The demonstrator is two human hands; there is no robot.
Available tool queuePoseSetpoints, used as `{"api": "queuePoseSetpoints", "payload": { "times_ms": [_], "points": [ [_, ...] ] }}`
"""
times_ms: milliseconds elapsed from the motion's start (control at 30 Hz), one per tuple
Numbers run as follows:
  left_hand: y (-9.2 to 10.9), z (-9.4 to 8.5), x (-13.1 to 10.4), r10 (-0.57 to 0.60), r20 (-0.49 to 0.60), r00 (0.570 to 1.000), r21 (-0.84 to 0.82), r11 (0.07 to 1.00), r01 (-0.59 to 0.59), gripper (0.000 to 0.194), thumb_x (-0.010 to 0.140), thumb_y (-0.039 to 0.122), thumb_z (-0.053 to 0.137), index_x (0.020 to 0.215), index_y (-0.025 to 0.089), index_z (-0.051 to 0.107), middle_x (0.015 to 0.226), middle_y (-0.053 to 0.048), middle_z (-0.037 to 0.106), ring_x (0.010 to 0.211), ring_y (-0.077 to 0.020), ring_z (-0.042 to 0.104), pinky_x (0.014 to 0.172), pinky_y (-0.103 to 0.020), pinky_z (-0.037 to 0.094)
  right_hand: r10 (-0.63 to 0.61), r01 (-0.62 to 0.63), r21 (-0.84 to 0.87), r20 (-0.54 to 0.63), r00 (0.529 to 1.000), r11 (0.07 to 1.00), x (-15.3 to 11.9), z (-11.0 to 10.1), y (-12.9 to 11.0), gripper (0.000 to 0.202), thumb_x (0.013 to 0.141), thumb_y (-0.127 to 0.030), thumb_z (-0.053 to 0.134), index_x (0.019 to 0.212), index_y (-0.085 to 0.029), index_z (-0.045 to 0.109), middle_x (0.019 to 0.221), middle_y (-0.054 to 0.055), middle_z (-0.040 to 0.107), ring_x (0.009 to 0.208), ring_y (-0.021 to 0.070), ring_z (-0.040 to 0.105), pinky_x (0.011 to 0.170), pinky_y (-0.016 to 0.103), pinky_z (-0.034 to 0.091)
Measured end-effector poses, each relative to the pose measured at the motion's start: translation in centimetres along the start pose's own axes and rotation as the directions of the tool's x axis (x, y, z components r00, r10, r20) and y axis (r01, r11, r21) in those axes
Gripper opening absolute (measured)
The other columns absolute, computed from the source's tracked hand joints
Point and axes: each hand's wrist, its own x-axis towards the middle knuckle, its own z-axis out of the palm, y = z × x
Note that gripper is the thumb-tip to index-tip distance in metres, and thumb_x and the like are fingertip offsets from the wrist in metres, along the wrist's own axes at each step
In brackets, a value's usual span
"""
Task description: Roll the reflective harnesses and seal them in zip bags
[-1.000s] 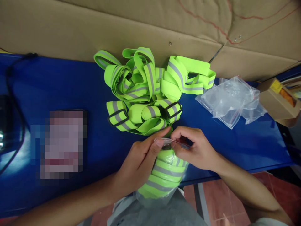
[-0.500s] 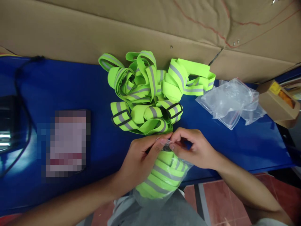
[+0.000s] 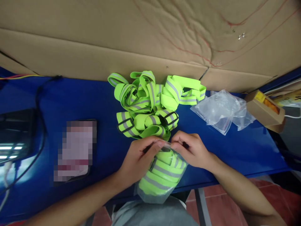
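Observation:
A clear plastic bag (image 3: 154,198) hangs at the table's front edge, packed with folded neon-green reflective straps (image 3: 162,175). Its top edge is pinched on the left by my left hand (image 3: 142,160) and on the right by my right hand (image 3: 192,149), thumbs against forefingers. A short stretch of the bag's mouth runs between the two thumbs. Just beyond my hands lies a heap of loose green reflective straps (image 3: 141,97) with grey stripes. Two black buckles (image 3: 125,125) show at the near side of that heap.
To the right lie several empty clear bags (image 3: 218,110) beside a small cardboard box (image 3: 265,108). A phone (image 3: 76,150) with a blurred-out screen rests on the blue table (image 3: 113,157) at left, near a black device (image 3: 16,135) and cables. Brown cardboard (image 3: 94,56) stands behind.
The view has tilted up slightly, so the heap and table sit lower. My hands have spread a little apart along the bag's top edge, still pinching it.

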Motion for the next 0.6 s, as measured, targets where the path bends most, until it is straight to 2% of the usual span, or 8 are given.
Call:
{"api": "queuePoseSetpoints", "payload": {
  "times_ms": [67, 133, 200, 267, 367, 433, 500, 600],
  "points": [
    [0.1, 0.0, -0.1, -0.001, 0.012, 1.0, 0.019, 1.0, 0.001, 0.032, 0.102, 0.04, 0.056, 0.091, 0.02, 0.079, 0.083, -0.002, 0.079, 0.08, -0.0159, 0.073, 0.071, -0.022, 0.055, -0.077, 0.071, -0.092, -0.063, 0.995, 0.993, 0.2, -0.1, 0.1, 0.035, 0.101, -0.027, 0.063, 0.07, -0.019, 0.049, 0.059, -0.007, 0.043, 0.052, 0.0055, 0.039, 0.051, 0.021, 0.03],
    [0.0, 0.1, -0.3, 0.049, -0.008, 0.999, 0.046, 0.998, -0.048, 0.035, 0.102, 0.041, 0.055, 0.089, 0.019, 0.078, 0.081, -0.001, 0.078, 0.075, -0.0148, 0.071, 0.067, -0.021, 0.052, -0.139, 0.123, -0.158, -0.098, 0.985, 0.98, 0.3, 0.0, 0.1, 0.043, 0.102, -0.028, 0.061, 0.065, -0.02, 0.04, 0.057, -0.007, 0.037, 0.051, 0.0057, 0.035, 0.051, 0.022, 0.027],
    [-0.4, 0.1, -0.5, 0.107, -0.022, 0.994, 0.064, 0.992, -0.106, 0.036, 0.102, 0.042, 0.055, 0.088, 0.019, 0.077, 0.08, -0.001, 0.077, 0.072, -0.0134, 0.069, 0.065, -0.021, 0.05, -0.175, 0.152, -0.192, -0.106, 0.979, 0.97, 0.3, 0.0, 0.0, 0.046, 0.103, -0.031, 0.06, 0.064, -0.02, 0.038, 0.056, -0.007, 0.035, 0.05, 0.0056, 0.032, 0.05, 0.022, 0.025],
    [-1.0, 0.3, -0.5, 0.123, 0.003, 0.992, 0.043, 0.991, -0.123, 0.037, 0.104, 0.044, 0.053, 0.093, 0.019, 0.077, 0.087, -0.002, 0.078, 0.077, -0.0135, 0.07, 0.069, -0.021, 0.051, -0.195, 0.167, -0.22, -0.113, 0.974, 0.961, 0.3, -0.1, 0.0, 0.049, 0.104, -0.035, 0.058, 0.063, -0.019, 0.038, 0.055, -0.007, 0.034, 0.05, 0.0057, 0.031, 0.05, 0.022, 0.025],
    [-1.8, 0.5, -0.6, 0.059, 0.094, 0.994, -0.074, 0.996, -0.052, 0.038, 0.099, 0.05, 0.061, 0.124, 0.022, 0.069, 0.118, -0.006, 0.076, 0.103, -0.0187, 0.072, 0.087, -0.025, 0.056, -0.199, 0.158, -0.24, -0.157, 0.967, 0.958, 0.4, -0.7, 0.2, 0.052, 0.105, -0.04, 0.057, 0.061, -0.019, 0.039, 0.053, -0.007, 0.035, 0.049, 0.0061, 0.031, 0.049, 0.022, 0.025],
    [-2.1, 0.8, -0.7, -0.003, 0.177, 0.984, -0.105, 0.994, 0.021, 0.063, 0.089, 0.05, 0.075, 0.143, 0.026, 0.054, 0.137, -0.008, 0.068, 0.122, -0.024, 0.067, 0.1, -0.031, 0.056, -0.182, 0.126, -0.243, -0.225, 0.957, 0.962, 0.3, -1.3, 0.3, 0.054, 0.104, -0.043, 0.056, 0.059, -0.019, 0.04, 0.051, -0.006, 0.036, 0.048, 0.0064, 0.032, 0.049, 0.022, 0.026],
    [-2.2, 1.0, -0.9, -0.065, 0.239, 0.969, -0.06, 0.995, 0.081, 0.079, 0.082, 0.046, 0.083, 0.149, 0.028, 0.045, 0.145, -0.009, 0.063, 0.132, -0.0282, 0.062, 0.109, -0.037, 0.053, -0.152, 0.087, -0.245, -0.26, 0.954, 0.965, 0.1, -1.9, 0.2, 0.054, 0.105, -0.046, 0.055, 0.059, -0.019, 0.044, 0.052, -0.005, 0.04, 0.048, 0.0069, 0.035, 0.049, 0.022, 0.028],
    [-2.2, 1.1, -1.2, -0.132, 0.243, 0.961, 0.03, 0.991, 0.129, 0.074, 0.083, 0.045, 0.081, 0.147, 0.027, 0.046, 0.147, -0.011, 0.061, 0.136, -0.0319, 0.059, 0.114, -0.044, 0.051, -0.089, 0.044, -0.262, -0.164, 0.982, 0.964, -0.4, -3.4, 0.0, 0.044, 0.106, -0.045, 0.052, 0.071, -0.019, 0.06, 0.063, -0.001, 0.059, 0.056, 0.0091, 0.052, 0.057, 0.022, 0.039]
  ]
}}
